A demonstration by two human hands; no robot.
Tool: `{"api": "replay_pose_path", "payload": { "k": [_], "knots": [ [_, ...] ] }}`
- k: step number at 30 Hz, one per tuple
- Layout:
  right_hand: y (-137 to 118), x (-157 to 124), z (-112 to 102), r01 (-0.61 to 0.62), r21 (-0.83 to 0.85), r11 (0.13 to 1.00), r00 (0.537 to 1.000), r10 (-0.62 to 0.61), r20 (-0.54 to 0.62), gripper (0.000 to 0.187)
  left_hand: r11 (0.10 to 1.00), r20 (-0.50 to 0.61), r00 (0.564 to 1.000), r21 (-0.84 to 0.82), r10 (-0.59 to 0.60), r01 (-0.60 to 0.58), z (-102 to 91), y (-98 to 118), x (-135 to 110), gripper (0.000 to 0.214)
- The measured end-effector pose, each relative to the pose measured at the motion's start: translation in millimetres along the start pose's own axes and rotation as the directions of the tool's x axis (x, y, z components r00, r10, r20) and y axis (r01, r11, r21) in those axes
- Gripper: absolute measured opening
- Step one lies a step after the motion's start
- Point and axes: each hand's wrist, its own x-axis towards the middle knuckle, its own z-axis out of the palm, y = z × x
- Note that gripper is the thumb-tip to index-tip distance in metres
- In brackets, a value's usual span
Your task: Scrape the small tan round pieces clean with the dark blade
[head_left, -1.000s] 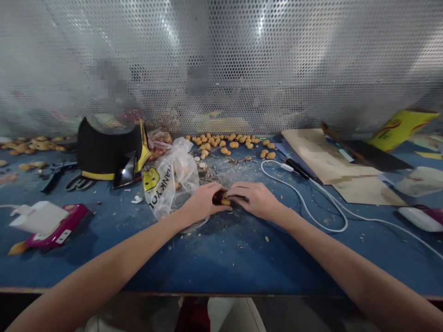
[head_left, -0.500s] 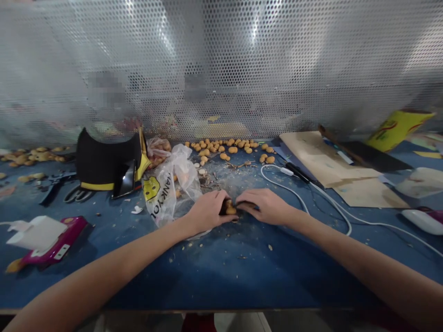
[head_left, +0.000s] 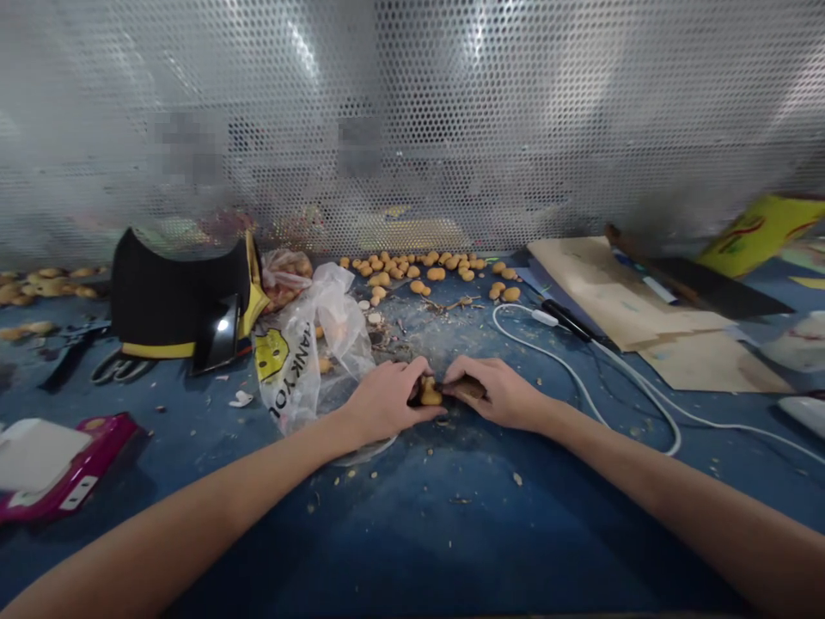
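My left hand [head_left: 387, 397] is closed around a small tan gourd [head_left: 430, 393], pinched between thumb and fingers above the blue table. Facing it, my right hand [head_left: 501, 393] is closed on a small brown object [head_left: 473, 389] whose dark tip points at the gourd. Most of that object is hidden in the fingers, so its kind is unclear. Beside my left wrist lies a clear plastic bag [head_left: 339, 318] printed with a yellow face and "THANK YOU". Bits of debris [head_left: 396, 340] lie just beyond both hands.
Several small gourds [head_left: 436, 273] lie along the perforated metal panel [head_left: 412, 172]. At left are a black curved piece [head_left: 180, 292], scissors [head_left: 119, 368] and a magenta power strip [head_left: 106, 443]. A white cable [head_left: 547, 348] and brown cardboard [head_left: 593, 292] lie at right.
The view has shifted slightly, so the table things sit a little differently in the picture. The gourd in my left hand shows more clearly; both hands stay close together.
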Motion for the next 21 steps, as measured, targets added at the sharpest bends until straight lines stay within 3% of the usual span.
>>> {"api": "replay_pose_path", "payload": {
  "k": [3,10,16,21],
  "knots": [
    [4.8,-1.5,0.0,0.04,-0.031,0.999,0.999,-0.039,0.022,0.011,1.0,0.0,1.0,-0.019,-0.006,0.006,0.3,-0.7,0.8,0.045],
    [-2.3,2.3,7.1,0.105,0.026,0.994,0.991,-0.103,-0.083,0.013,1.0,0.005,1.0,-0.015,0.008,-0.008,1.9,-2.7,1.7,0.046],
    [-6.4,5.4,4.9,0.071,0.049,0.996,0.996,-0.068,-0.054,0.011,0.999,0.004,1.0,-0.033,0.006,-0.006,2.0,-2.6,2.2,0.045],
    [-5.7,5.8,5.8,0.124,0.015,0.992,0.991,-0.123,-0.052,0.014,1.0,0.009,1.0,-0.028,0.015,-0.015,0.8,-1.8,2.2,0.043]
  ]
}}
